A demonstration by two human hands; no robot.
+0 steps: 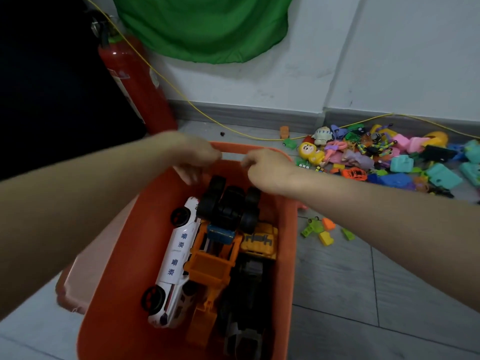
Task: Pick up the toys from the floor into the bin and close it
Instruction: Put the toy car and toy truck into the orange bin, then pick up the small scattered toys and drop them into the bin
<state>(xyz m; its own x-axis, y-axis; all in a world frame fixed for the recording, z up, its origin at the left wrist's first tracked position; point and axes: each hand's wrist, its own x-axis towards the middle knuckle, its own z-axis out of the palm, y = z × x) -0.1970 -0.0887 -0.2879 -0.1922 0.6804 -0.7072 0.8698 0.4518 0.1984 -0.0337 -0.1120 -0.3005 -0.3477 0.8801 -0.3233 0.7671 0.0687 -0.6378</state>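
Toys (389, 159) lie heaped on the grey floor (363, 294) against the skirting at the far right, well apart from the orange bin (287, 255), which stands open on the floor in the foreground. Inside the bin lie a white police car (176, 258) along the left side, an orange digger (210, 271) in the middle, a yellow vehicle (259, 240) to the right, and a black big-wheeled truck (228, 203) on top towards the far end. A few small green and orange pieces (324, 229) sit on the floor just beside the bin's right wall. Both hands are over the far end of the bin, close together but not touching. The left hand (197, 157) has its fingers curled downward; the right hand (267, 167) is loosely fisted. Motion blur prevents telling whether either holds anything. A pale pink lid (85, 276) rests against the bin's left side. A red fire extinguisher (135, 81) stands by the wall at the rear left, with a yellow cord (181, 97) running across it and along the floor, and green cloth (207, 27) hangs on the wall above.
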